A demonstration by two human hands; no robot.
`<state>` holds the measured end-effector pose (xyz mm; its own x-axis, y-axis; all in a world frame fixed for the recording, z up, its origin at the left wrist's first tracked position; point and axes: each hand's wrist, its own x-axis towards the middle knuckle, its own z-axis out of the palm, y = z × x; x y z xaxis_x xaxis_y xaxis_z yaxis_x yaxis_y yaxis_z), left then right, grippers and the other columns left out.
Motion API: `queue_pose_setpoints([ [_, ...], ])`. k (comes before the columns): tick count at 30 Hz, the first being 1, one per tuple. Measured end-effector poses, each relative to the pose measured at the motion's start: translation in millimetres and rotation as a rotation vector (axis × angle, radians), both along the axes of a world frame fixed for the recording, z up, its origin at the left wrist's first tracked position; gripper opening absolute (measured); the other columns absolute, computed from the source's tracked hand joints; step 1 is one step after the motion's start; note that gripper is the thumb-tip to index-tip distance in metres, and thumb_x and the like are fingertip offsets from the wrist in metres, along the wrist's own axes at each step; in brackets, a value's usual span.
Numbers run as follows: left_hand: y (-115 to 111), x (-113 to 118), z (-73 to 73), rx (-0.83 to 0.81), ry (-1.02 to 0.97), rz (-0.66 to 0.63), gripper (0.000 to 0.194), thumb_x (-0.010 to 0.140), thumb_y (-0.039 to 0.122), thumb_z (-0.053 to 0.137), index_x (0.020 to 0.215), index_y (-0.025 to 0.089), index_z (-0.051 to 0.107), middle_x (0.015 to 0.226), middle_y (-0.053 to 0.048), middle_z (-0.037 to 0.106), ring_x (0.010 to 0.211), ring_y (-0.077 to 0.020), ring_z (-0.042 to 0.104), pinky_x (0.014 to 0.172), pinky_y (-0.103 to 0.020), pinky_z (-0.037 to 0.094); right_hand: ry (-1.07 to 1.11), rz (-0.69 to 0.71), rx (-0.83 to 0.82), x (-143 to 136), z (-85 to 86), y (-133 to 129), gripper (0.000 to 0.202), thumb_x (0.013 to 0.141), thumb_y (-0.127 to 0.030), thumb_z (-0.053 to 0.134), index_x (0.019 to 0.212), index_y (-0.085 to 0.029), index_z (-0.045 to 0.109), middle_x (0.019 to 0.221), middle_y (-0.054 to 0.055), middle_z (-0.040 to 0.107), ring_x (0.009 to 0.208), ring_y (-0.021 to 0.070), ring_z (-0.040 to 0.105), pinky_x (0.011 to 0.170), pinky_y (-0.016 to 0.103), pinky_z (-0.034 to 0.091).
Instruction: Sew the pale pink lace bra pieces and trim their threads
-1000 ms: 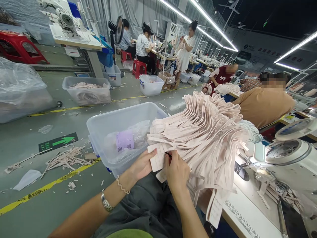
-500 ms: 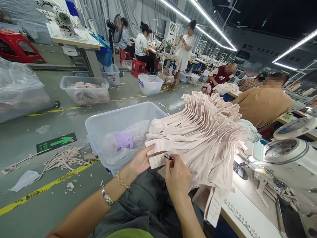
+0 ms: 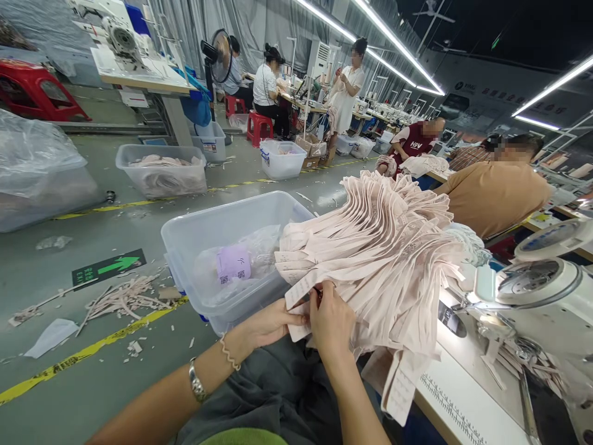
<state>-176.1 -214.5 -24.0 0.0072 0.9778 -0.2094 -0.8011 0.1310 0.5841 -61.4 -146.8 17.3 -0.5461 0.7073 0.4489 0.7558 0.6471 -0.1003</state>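
Observation:
A thick stack of pale pink fabric pieces (image 3: 370,241), like bra bands with flat end tabs, lies fanned out in front of me. My left hand (image 3: 269,322) pinches one pale end tab (image 3: 299,332) at the stack's near left edge. Close beside it, my right hand (image 3: 330,321) is closed around small thread snips (image 3: 319,290). Mostly hidden by the fingers, the snips show only a dark and reddish bit among the fabric. Whether their blades touch the cloth I cannot tell.
A clear plastic bin (image 3: 185,235) with a bagged, purple-labelled item stands left of the stack. To the right is a white sewing machine (image 3: 542,290) on its table (image 3: 456,395). Fabric scraps (image 3: 125,300) litter the floor. Several co-workers sit or stand farther off.
My left hand has shifted slightly right and down, drawing the tab closer to my right hand. The right hand has moved up a little, and the snips, plainly visible before, are now mostly covered.

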Motion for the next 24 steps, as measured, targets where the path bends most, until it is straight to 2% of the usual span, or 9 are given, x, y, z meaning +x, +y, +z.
queue_pose_setpoints([
  [1,2,-2,-1.3,-0.035,0.010,0.006,0.027,0.065,0.001,0.084,0.089,0.010,0.075,0.085,-0.010,0.076,0.085,-0.0239,0.072,0.086,-0.033,0.053,0.030,0.012,0.018,1,0.2,-1,0.015,0.098,-0.026,0.049,0.090,-0.019,0.059,0.072,0.002,0.071,0.058,0.0171,0.066,0.049,0.028,0.026],
  [3,7,-8,-1.1,-0.085,-0.008,0.118,0.018,0.069,0.003,0.080,0.083,0.011,0.075,0.082,-0.008,0.076,0.079,-0.0206,0.072,0.083,-0.030,0.054,0.121,0.047,0.062,5,1.0,-5,0.023,0.102,-0.031,0.043,0.091,-0.019,0.060,0.071,0.002,0.070,0.059,0.0171,0.066,0.050,0.028,0.030],
  [5,13,-17,2.8,-0.111,-0.052,0.236,0.013,0.077,0.010,0.075,0.089,0.013,0.075,0.090,-0.008,0.077,0.083,-0.0205,0.072,0.085,-0.030,0.055,0.204,0.079,0.094,10,2.2,-9,0.028,0.103,-0.035,0.039,0.094,-0.019,0.060,0.069,0.002,0.069,0.060,0.0167,0.066,0.052,0.026,0.033],
  [8,17,-26,12.0,-0.113,-0.118,0.278,0.020,0.088,0.019,0.063,0.105,0.011,0.072,0.103,-0.012,0.076,0.094,-0.0246,0.072,0.090,-0.037,0.056,0.226,0.093,0.092,14,4.0,-15,0.030,0.104,-0.036,0.037,0.095,-0.018,0.059,0.069,0.002,0.069,0.060,0.0157,0.066,0.051,0.026,0.033],
  [12,14,-22,19.1,-0.064,-0.153,0.323,0.026,0.090,0.016,0.060,0.114,0.008,0.067,0.108,-0.015,0.075,0.098,-0.0263,0.072,0.094,-0.039,0.056,0.214,0.085,0.071,13,5.4,-16,0.030,0.104,-0.037,0.036,0.095,-0.018,0.058,0.071,0.002,0.070,0.059,0.0160,0.066,0.049,0.026,0.033],
  [17,10,-14,16.4,-0.007,-0.143,0.336,0.029,0.086,0.015,0.068,0.115,0.009,0.069,0.106,-0.014,0.075,0.103,-0.0275,0.070,0.101,-0.041,0.052,0.134,0.041,0.056,8,4.4,-12,0.025,0.103,-0.032,0.039,0.094,-0.019,0.059,0.074,0.003,0.071,0.062,0.0173,0.068,0.051,0.027,0.033],
  [20,7,-10,16.2,0.069,-0.136,0.314,0.033,0.084,0.021,0.075,0.115,0.011,0.070,0.111,-0.015,0.074,0.113,-0.0293,0.067,0.105,-0.041,0.048,0.037,-0.003,0.051,5,3.4,-8,0.021,0.101,-0.029,0.045,0.088,-0.020,0.058,0.071,0.002,0.070,0.058,0.0178,0.068,0.049,0.028,0.028],
  [22,4,-7,15.9,0.098,-0.114,0.286,0.039,0.080,0.028,0.080,0.115,0.012,0.070,0.114,-0.015,0.073,0.115,-0.0297,0.065,0.104,-0.040,0.048,0.002,-0.026,0.026,3,3.2,-5,0.018,0.099,-0.029,0.048,0.087,-0.020,0.058,0.071,0.002,0.071,0.058,0.0179,0.067,0.049,0.028,0.026],
  [24,1,-2,13.8,0.103,-0.055,0.225,0.046,0.072,0.028,0.087,0.112,0.013,0.072,0.113,-0.014,0.073,0.111,-0.0289,0.066,0.099,-0.037,0.050,-0.008,-0.039,0.000,1,2.9,-2,0.017,0.098,-0.030,0.050,0.088,-0.020,0.059,0.072,0.001,0.071,0.058,0.0181,0.068,0.049,0.028,0.025],
])
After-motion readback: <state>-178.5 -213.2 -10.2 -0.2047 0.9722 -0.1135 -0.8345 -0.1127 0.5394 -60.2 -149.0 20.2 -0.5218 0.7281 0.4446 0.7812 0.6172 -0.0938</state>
